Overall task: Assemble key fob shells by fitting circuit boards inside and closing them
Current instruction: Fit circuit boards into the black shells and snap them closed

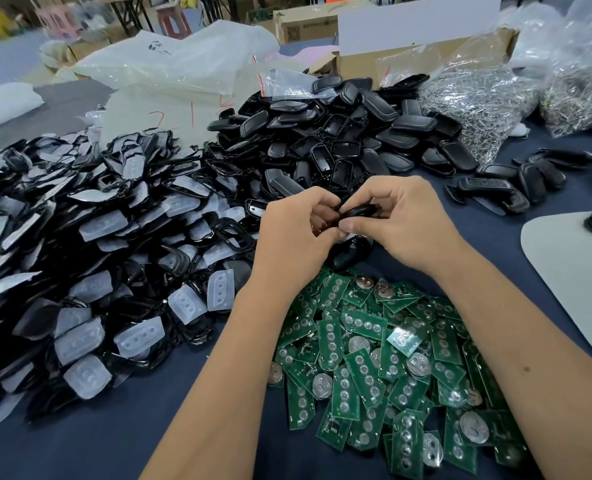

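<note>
On the bench [80, 441], circuit boards [384, 362] fill the lower centre, button-pad frames [90, 244] the left, shell halves [332, 133] upper centre; bags of metal parts [488, 98] lie upper right.

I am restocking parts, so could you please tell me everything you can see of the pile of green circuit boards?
The circuit boards lie in a loose heap on the dark blue table, near the person, under and between the forearms. They are small green rectangles, overlapping at all angles. Many show a row of round silvery contact pads; others lie flipped, showing a round silvery disc, probably a coin cell holder. The right forearm crosses over the heap's right side; whether it touches cannot be told. The hands work above its far edge.
</note>
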